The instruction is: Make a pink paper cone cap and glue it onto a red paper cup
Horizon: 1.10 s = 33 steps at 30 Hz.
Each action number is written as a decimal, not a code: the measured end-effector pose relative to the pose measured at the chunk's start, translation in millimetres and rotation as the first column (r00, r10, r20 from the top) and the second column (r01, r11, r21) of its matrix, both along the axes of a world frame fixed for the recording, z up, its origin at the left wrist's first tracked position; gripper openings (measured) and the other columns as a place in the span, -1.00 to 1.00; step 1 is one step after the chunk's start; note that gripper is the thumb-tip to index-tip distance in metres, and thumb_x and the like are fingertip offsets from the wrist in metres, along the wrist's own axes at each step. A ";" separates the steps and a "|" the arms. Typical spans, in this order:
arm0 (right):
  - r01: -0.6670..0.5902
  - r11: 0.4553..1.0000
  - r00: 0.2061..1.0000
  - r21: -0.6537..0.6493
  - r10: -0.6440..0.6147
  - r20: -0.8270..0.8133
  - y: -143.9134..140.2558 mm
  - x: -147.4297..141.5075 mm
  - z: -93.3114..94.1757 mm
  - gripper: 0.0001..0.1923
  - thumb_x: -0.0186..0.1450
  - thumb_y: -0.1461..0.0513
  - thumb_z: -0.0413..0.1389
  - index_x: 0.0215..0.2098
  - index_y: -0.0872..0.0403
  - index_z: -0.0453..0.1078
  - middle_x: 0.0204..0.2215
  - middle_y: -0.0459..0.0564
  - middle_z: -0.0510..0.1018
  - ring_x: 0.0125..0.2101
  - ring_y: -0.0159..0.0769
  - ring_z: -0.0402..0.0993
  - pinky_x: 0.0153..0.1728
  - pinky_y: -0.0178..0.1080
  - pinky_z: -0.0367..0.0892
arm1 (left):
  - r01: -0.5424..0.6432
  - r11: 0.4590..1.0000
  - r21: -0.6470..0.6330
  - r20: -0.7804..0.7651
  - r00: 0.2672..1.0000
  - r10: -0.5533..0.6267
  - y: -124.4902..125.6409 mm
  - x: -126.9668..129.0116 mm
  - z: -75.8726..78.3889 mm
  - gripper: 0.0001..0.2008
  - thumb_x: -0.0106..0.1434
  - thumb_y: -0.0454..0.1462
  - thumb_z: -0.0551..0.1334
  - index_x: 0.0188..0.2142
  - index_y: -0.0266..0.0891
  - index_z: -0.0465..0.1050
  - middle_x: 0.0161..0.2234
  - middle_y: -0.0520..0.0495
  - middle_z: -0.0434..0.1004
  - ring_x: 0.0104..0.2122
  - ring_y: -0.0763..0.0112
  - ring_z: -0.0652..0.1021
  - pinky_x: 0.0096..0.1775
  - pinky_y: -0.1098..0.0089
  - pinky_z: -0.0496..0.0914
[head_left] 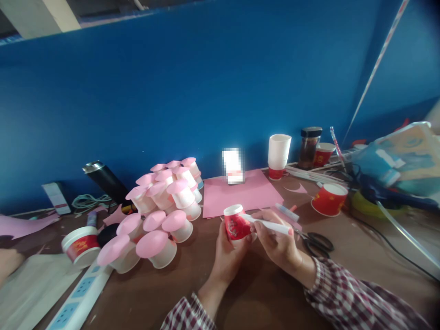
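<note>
A red paper cup with a white rim and pale lettering is held tilted in my left hand, whose fingers wrap round its lower part. My right hand grips a white marker with a reddish end. The marker's front end points left and reaches the cup's side near the rim; whether the tip touches cannot be made out. Scissors with dark handles lie just right of my right hand. Behind the cup, pink paper sheets lie flat on the brown table.
Left stand several white cups topped with pink paper cones, a red-and-white cup, a power strip and a black flask. Stacked cups, a jar and a red cup stand right. Another person's hand shows far left.
</note>
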State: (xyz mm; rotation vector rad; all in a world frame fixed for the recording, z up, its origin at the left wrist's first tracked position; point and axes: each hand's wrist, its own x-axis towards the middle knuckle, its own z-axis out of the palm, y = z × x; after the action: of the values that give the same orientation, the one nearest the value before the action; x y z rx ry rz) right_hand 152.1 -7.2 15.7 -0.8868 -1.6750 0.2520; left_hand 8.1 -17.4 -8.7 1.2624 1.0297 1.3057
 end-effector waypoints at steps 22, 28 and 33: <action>0.009 1.000 1.000 -0.024 -0.010 -0.027 -1.6 -0.5 -4.2 -0.92 0.32 0.31 -0.02 -0.25 0.03 0.28 -0.43 -0.06 0.46 -0.46 -0.35 0.44 -0.45 -0.30 0.38 | 0.011 0.999 -0.034 0.220 0.976 -0.003 6.8 -3.6 -11.6 -0.52 0.08 -0.21 0.34 -0.02 -0.27 0.32 -0.09 -0.19 0.49 -0.08 0.19 0.48 -0.01 0.24 0.30; 0.046 0.998 0.998 -0.040 -0.047 -0.036 -3.2 -0.7 -1.9 -0.92 0.32 0.29 -0.01 -0.23 0.05 0.28 -0.44 -0.04 0.47 -0.45 -0.34 0.47 -0.43 -0.29 0.40 | -0.025 0.998 -0.057 0.231 0.972 0.037 7.5 -5.1 -16.2 -0.43 0.07 -0.19 0.34 0.06 -0.24 0.26 -0.01 -0.22 0.44 -0.02 0.13 0.45 0.04 0.18 0.27; 0.022 0.999 1.000 -0.034 -0.022 0.004 -4.1 -2.4 3.7 -0.93 0.31 0.29 -0.01 -0.26 0.07 0.31 -0.42 -0.04 0.48 -0.42 -0.33 0.47 -0.40 -0.30 0.41 | -0.013 0.998 -0.066 0.221 0.975 0.027 6.2 -3.7 -13.2 -0.44 0.05 -0.17 0.35 0.03 -0.26 0.29 -0.06 -0.22 0.47 -0.07 0.15 0.48 0.00 0.20 0.30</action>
State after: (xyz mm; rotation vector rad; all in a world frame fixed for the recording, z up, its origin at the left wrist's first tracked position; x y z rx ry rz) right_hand 149.6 -11.3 19.4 -0.9308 -1.6677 0.2643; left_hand 4.4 -11.2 -21.8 1.0342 0.9197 1.3834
